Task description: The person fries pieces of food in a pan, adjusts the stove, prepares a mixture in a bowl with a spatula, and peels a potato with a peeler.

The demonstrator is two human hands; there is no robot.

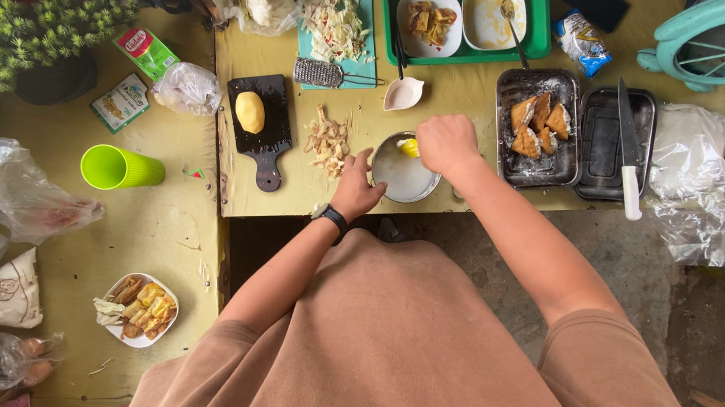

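A round metal bowl (404, 175) with cloudy water stands near the table's front edge. My right hand (446, 143) is closed over its far rim, holding a small yellow piece (409, 147) just above the water. My left hand (355, 187) rests against the bowl's left side, a dark watch on its wrist. A heap of pale peelings (328, 144) lies just left of the bowl. Further left, a peeled yellow potato (250, 111) sits on a black cutting board (266, 147).
Two metal trays lie right of the bowl, one with fried triangles (538, 126), the other (602, 144) with a white-handled knife (630, 154) across it. At the back are a grater (318, 73), shredded cabbage (333, 23) and a green tray (538, 29). A green cup (118, 168) lies at left.
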